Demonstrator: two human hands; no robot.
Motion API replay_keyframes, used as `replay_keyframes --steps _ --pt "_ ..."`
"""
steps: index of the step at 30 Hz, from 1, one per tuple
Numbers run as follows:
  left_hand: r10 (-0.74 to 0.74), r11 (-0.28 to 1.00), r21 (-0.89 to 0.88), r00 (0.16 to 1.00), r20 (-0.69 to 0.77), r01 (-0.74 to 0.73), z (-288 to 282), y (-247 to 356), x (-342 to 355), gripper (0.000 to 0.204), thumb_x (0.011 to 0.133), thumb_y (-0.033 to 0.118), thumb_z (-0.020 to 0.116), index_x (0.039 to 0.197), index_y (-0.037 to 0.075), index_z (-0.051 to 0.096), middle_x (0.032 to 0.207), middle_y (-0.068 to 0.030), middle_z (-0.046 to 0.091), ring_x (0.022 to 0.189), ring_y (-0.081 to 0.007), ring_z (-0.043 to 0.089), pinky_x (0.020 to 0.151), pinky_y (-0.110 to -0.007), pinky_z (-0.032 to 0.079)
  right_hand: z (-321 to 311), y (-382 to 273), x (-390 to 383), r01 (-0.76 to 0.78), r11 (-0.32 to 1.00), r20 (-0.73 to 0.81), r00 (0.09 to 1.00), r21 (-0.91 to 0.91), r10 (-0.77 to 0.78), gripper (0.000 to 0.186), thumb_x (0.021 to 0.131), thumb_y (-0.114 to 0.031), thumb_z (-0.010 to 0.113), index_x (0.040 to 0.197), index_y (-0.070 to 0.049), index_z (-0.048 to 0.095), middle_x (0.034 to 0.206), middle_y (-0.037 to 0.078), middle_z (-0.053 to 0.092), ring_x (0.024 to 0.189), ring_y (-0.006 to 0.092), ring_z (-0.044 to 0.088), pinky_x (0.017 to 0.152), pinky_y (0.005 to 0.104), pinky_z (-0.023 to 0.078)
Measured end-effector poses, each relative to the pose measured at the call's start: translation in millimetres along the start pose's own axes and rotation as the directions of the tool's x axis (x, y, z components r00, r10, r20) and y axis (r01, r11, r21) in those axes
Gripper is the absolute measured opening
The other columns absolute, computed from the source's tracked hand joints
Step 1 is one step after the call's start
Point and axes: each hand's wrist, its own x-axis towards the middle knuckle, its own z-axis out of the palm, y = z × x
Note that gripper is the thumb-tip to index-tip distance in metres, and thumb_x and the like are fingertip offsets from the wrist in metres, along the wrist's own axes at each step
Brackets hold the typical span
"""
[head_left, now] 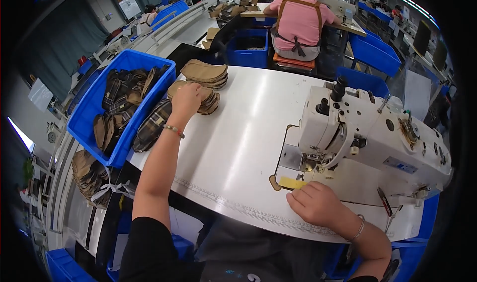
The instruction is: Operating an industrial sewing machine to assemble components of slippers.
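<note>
My left hand (187,103) is at the nearer stack of brown fabric pieces (210,105), its bent fingers closed on the top piece. Just behind lies another stack of rounded brown pieces (204,72). Dark plaid fabric pieces (152,125) rest beside my left wrist. My right hand (316,203) is closed, with curled fingers at the right end of a yellow strip (291,182) in front of the sewing machine (343,133). Under the strip, a small brown fabric piece (274,183) pokes out at the left. What the right fingers grip is hidden.
A blue bin (172,69) full of plaid and brown pieces stands at the table's left. Thread snips (383,200) lie right of my right hand. A ruler scale (238,208) runs along the white table's near edge. A person in pink (299,24) sits ahead.
</note>
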Motion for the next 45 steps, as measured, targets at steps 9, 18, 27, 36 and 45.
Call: replay_keyframes --steps 9,18,27,36,45 --pt "-0.129 0.991 0.067 0.954 0.27 0.115 6 3 -7 0.019 0.091 0.025 0.066 0.091 0.006 0.067 0.091 -0.0146 0.07 0.09 -0.0345 0.066 0.076 -0.046 0.049 33 2 -2 0.103 0.986 -0.027 0.995 0.129 -0.101 0.02 0.074 -0.007 0.067 0.093 -0.003 0.067 0.083 0.003 0.062 0.072 0.0161 0.061 0.067 0.0289 0.052" --pt "0.465 0.773 -0.629 0.746 0.477 -0.08 -14 150 -129 0.019 0.093 0.021 0.063 0.093 0.003 0.059 0.086 -0.0155 0.064 0.081 -0.0331 0.063 0.072 -0.042 0.049 34 -1 10 -0.092 0.974 0.022 0.996 0.207 0.089 0.054 0.081 -0.038 0.07 0.119 -0.001 0.063 0.125 0.015 0.062 0.114 0.0278 0.06 0.098 0.0416 0.047" --pt "-0.126 0.978 0.151 0.985 -0.114 0.143 -44 -39 -69 0.022 0.09 0.023 0.066 0.107 0.009 0.067 0.11 -0.0095 0.067 0.105 -0.0315 0.061 0.086 -0.047 0.047 43 8 -1 -0.15 0.976 0.1 0.986 0.159 0.136 0.059 0.082 -0.048 0.07 0.117 -0.001 0.066 0.125 0.015 0.064 0.118 0.0295 0.059 0.101 0.0432 0.045" --pt "-0.108 0.98 0.148 0.984 -0.145 0.13 -99 -99 -83 0.016 0.086 0.014 0.07 0.096 0.003 0.064 0.107 -0.0144 0.068 0.104 -0.0333 0.062 0.089 -0.046 0.047 45 9 0 -0.139 0.978 0.042 0.99 0.152 0.134 0.052 0.08 -0.044 0.073 0.112 -0.003 0.068 0.12 0.013 0.067 0.112 0.0277 0.062 0.097 0.0418 0.048" --pt "0.174 0.707 -0.647 0.816 0.552 0.287 -151 93 -139 0.011 0.1 0.01 0.056 0.099 0.001 0.05 0.121 -0.0173 0.065 0.107 -0.0183 0.062 0.088 -0.031 0.053 21 -5 8 -0.344 0.577 0.082 0.899 0.74 0.43 0.049 0.084 -0.025 0.077 0.122 0.001 0.062 0.12 0.012 0.065 0.108 0.0229 0.062 0.091 0.0356 0.051"
